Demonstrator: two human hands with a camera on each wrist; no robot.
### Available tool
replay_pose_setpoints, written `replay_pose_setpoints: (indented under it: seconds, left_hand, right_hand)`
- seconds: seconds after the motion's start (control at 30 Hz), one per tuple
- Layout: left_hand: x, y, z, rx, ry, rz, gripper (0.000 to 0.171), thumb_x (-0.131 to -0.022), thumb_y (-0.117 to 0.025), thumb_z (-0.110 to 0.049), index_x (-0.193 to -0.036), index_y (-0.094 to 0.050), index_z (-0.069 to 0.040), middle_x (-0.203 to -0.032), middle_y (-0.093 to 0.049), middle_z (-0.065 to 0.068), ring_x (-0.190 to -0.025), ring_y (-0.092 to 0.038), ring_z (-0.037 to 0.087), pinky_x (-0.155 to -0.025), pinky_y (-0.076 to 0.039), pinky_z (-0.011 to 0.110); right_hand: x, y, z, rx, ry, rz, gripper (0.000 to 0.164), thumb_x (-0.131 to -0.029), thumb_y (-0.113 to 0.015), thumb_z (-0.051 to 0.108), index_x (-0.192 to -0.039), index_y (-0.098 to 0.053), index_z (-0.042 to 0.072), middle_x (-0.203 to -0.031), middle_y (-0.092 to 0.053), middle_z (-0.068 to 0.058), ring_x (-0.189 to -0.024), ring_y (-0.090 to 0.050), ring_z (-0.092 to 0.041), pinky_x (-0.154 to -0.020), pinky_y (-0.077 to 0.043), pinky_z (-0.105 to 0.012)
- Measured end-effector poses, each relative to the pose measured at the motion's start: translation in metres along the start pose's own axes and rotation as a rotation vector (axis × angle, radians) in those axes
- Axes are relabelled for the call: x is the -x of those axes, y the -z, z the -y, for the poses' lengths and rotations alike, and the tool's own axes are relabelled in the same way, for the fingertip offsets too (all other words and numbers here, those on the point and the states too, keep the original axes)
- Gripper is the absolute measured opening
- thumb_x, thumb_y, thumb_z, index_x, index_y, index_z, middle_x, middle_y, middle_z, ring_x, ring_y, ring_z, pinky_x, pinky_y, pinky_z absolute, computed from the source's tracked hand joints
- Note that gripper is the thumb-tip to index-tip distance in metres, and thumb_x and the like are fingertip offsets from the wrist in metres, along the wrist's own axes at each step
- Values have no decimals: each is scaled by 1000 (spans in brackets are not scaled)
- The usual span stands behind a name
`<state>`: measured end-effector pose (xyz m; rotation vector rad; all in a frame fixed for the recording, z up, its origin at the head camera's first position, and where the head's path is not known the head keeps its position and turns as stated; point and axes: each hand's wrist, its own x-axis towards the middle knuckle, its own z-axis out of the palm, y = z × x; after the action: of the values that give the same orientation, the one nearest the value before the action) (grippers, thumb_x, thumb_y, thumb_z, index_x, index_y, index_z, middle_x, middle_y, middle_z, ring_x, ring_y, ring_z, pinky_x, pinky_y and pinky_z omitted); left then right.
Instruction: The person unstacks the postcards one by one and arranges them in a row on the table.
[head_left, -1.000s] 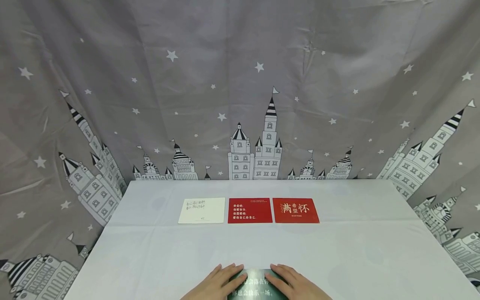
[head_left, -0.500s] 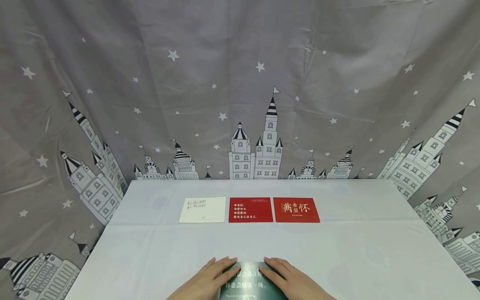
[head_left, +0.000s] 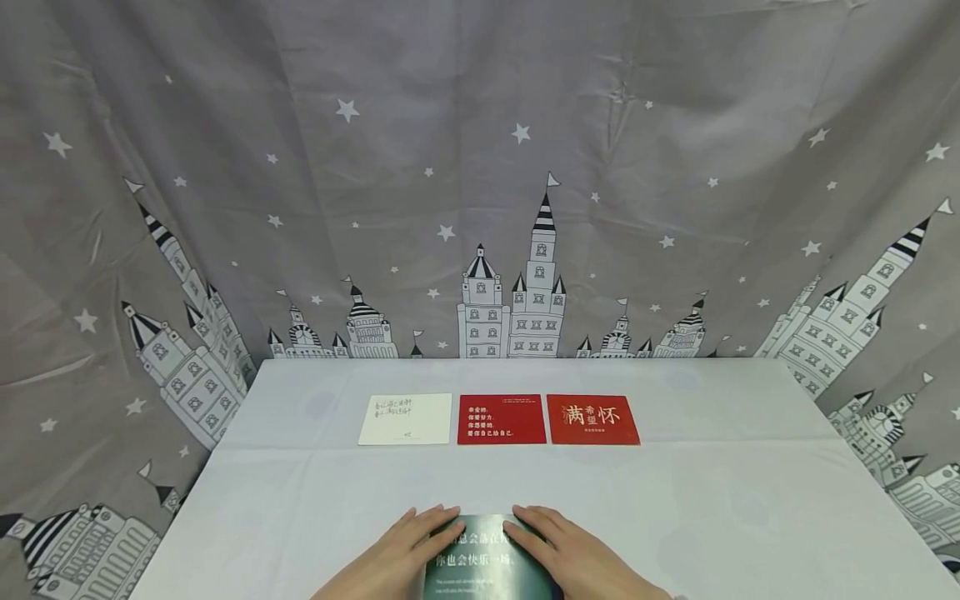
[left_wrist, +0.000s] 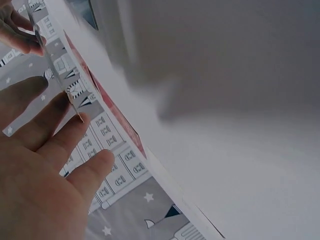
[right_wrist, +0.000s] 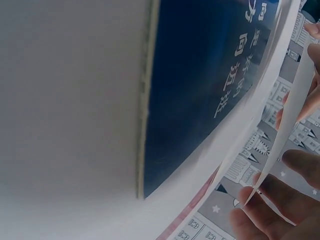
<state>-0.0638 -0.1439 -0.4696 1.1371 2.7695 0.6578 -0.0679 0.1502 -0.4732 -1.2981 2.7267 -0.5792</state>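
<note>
A dark green card (head_left: pixel 483 562) with white writing is held at its two sides by my hands, low in the head view. The left hand (head_left: pixel 405 550) grips its left side and the right hand (head_left: pixel 573 554) its right, fingertips near the far corners. Both wrist views show the held card (right_wrist: pixel 291 115) nearly edge-on, raised off the white table. Below it in the right wrist view lies a dark blue card (right_wrist: pixel 200 100) with white characters. The held card's near part is cut off in the head view.
Across the back of the white table (head_left: pixel 300 500) lie a cream card (head_left: pixel 406 420), a red card (head_left: pixel 502 420) and another red card (head_left: pixel 593 420) with gold characters, side by side. Behind the table hangs a grey curtain (head_left: pixel 420 125) with castles and stars.
Both hands have moved left and a little away from me with the green card, and more of its writing shows. The row of cards at the back stays in place.
</note>
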Motion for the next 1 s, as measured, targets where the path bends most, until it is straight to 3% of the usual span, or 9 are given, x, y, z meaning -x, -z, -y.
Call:
replay_pose_setpoints:
  seconds: [0.47, 0.7, 0.83, 0.93, 1.0]
  left_hand:
    - [8, 9, 13, -16, 65, -38, 98, -68, -61, -78, -142, -47, -14, -146, -41, 0, -129, -42, 27, -98, -41, 55]
    - [11, 16, 21, -10, 53, -47, 97, -69, -65, -72, -140, -49, -8, -145, -43, 1, -130, -42, 27, -104, -31, 56]
    - [14, 20, 26, 19, 74, -16, 93, -69, -77, -56, -141, -47, -5, -146, -42, 4, -133, -39, 29, -115, -6, 28]
    - [16, 22, 30, 56, 101, 12, 92, -66, -83, -41, -141, -46, -4, -147, -41, 5, -134, -37, 32, -104, 10, 8]
    - [17, 24, 31, 74, 115, 16, 92, -64, -85, -35, -141, -46, -4, -146, -41, 6, -134, -36, 33, -103, 11, 7]
  right_hand:
    - [-21, 0, 7, 6, -10, 6, 87, -80, -48, 71, -148, -38, 17, -144, -41, -6, -124, -43, -23, -87, -52, -34]
    - [-31, -2, 6, 49, 30, -12, 80, -85, -57, 60, -148, -36, 15, -146, -39, -6, -127, -41, -22, -94, -48, -35]
    - [-37, -3, 7, 84, 57, -30, 78, -86, -62, 53, -148, -36, 13, -146, -38, -7, -128, -40, -21, -97, -46, -35]
    - [-42, -4, 9, 105, 67, -36, 77, -85, -64, 50, -147, -37, 12, -146, -39, -7, -129, -39, -21, -99, -44, -35]
    - [-45, -4, 10, 108, 63, -31, 77, -85, -65, 49, -147, -38, 12, -146, -39, -7, -129, -39, -21, -100, -43, -34]
